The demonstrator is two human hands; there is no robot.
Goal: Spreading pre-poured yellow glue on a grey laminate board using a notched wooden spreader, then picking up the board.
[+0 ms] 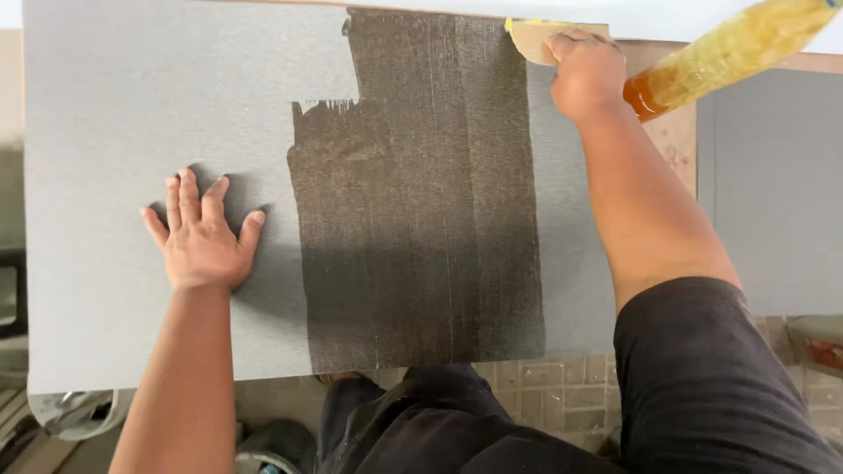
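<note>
Midway through coating, the right hand (pixel 587 72) pinched a spreader (pixel 530 39) at the grey sheet's (pixel 132 132) far edge; beside it, the left hand (pixel 200 235) lay spread flat, steadying; next stroke needs an even pull along the dark strip's (pixel 421 202) edge

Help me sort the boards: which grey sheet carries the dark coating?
The large grey sheet under both hands, with a dark coated band; the grey sheet at right shows none.

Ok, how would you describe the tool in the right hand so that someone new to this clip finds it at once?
Start from the big grey sheet with its dark wet band down the middle. Follow that band to its far right corner, where the right hand grips a brush pressed to the sheet. It is the only tool there: pale yellowish bristles, and an amber handle slanting up to the right.
</note>
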